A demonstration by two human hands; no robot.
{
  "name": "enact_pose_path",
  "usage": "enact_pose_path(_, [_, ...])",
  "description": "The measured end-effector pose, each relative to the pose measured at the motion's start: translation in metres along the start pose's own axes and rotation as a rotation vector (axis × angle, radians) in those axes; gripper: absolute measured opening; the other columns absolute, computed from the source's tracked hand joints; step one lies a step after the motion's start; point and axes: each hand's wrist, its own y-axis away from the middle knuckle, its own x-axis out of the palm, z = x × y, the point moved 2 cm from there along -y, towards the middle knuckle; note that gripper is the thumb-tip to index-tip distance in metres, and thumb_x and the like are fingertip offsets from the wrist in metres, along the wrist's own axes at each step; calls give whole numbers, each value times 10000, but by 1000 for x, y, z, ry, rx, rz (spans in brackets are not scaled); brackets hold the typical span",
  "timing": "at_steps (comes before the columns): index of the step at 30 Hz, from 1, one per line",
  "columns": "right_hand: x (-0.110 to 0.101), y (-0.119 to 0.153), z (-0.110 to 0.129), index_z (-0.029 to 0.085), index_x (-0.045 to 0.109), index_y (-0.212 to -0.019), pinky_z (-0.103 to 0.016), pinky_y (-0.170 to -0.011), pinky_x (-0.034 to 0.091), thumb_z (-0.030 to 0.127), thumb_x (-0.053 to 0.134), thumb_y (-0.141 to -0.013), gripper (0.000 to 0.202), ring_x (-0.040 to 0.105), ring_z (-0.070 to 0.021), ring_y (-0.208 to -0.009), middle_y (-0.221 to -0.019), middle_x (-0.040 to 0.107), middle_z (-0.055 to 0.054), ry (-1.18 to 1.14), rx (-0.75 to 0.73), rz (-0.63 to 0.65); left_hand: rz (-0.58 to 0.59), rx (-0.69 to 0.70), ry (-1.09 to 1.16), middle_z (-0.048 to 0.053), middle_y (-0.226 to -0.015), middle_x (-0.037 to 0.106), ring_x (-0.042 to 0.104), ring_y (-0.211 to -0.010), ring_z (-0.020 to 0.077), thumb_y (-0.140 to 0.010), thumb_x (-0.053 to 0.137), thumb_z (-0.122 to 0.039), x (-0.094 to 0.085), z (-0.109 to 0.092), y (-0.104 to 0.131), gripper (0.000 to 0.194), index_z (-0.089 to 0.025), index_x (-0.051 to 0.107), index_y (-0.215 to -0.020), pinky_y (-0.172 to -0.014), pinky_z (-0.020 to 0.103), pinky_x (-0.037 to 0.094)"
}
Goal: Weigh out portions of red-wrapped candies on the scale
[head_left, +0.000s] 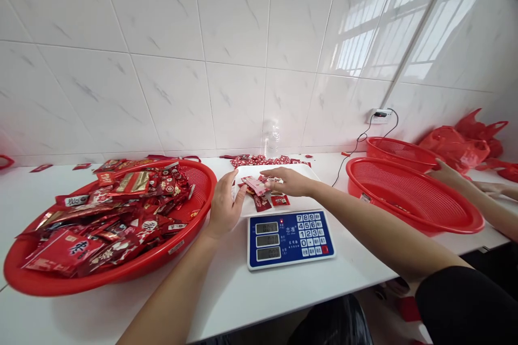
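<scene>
A white and blue digital scale (291, 240) stands on the white table, and several red and pink packets (261, 202) lie on its white tray (305, 205). At the tray's left edge is my left hand (225, 202), its thumb and fingers apart and nothing seen in it. My right hand (289, 181) reaches over the packets from the right, its fingers close to a pink packet (253, 184); whether it grips anything is unclear. To the left, a red basket (208, 183) holds a heap of red packets (133, 215).
Red packets line the wall behind the scale, near a clear bottle (272, 137). Two red baskets (413, 194) stand at the right, with red plastic bags (457, 143) behind. Another person's arm (465, 188) reaches in there. A cable (356, 143) hangs from a wall socket.
</scene>
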Motion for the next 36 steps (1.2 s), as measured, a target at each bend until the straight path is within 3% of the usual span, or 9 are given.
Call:
enact_pose_path(4, [-2, 1, -26, 213, 551, -1306, -404, -1000, 402, 459, 491, -931, 453, 521, -267, -1219, -1343, 554, -95, -38, 204, -94, 59, 5, -18, 112, -1218, 604, 530, -1146, 245, -928, 507, -315, 0, -2, -2, 397, -175, 481, -1298, -1002, 418, 414])
enact_pose_path(7, [5, -3, -42, 161, 597, -1233, -415, -918, 442, 407, 578, -882, 429, 605, -291, -1075, -1183, 648, -143, -70, 314, -127, 175, 29, -15, 81, -1173, 641, 516, -1164, 246, -936, 484, -340, 2, -3, -2, 330, -196, 562, -1223, -1011, 412, 406])
enact_pose_path(14, [15, -13, -48, 171, 624, -1121, -285, -705, 469, 167, 601, -780, 341, 633, -179, -784, -827, 691, -32, -301, 342, -291, 432, 116, -20, 45, -1207, 651, 461, -1235, 256, -941, 460, -398, 6, -5, -1, 340, -216, 615, -1182, -1066, 438, 354])
enact_pose_path(20, [-13, -12, -48, 178, 611, -1070, -271, -701, 488, 209, 527, -814, 271, 607, -135, -773, -882, 655, -28, -538, 331, -503, 531, 96, 26, 40, -1249, 631, 423, -1277, 280, -935, 457, -433, 7, -8, 0, 371, -244, 608, -1216, -1075, 480, 343])
enact_pose_path(24, [-27, -2, -44, 173, 604, -1058, -286, -719, 512, 220, 557, -797, 269, 614, -127, -761, -868, 641, -29, -661, 327, -528, 507, 81, 110, 53, -1303, 592, 413, -1298, 263, -943, 448, -414, 9, -8, 0, 389, -227, 568, -1263, -1097, 465, 332])
enact_pose_path(27, [-25, 6, -33, 162, 609, -1029, -300, -720, 523, 220, 581, -785, 253, 617, -128, -755, -851, 641, -31, -718, 315, -495, 400, 44, 172, 75, -1310, 582, 444, -1280, 245, -952, 436, -394, 7, -8, 0, 383, -203, 556, -1261, -1088, 453, 349])
enact_pose_path(31, [-14, 13, -4, 175, 631, -995, -305, -727, 522, 210, 610, -781, 218, 612, -127, -748, -842, 640, -18, -727, 242, -431, 260, -11, 215, 79, -1237, 620, 532, -1179, 239, -911, 523, -412, 1, -14, -2, 367, -214, 579, -1215, -1010, 428, 431])
enact_pose_path(36, [2, 16, 39, 206, 617, -1003, -297, -730, 516, 197, 557, -841, 173, 613, -132, -795, -878, 649, -16, -619, 21, -280, 201, 38, 226, 68, -1096, 665, 587, -1059, 229, -869, 597, -385, -1, -23, -2, 284, -213, 630, -1093, -939, 383, 474])
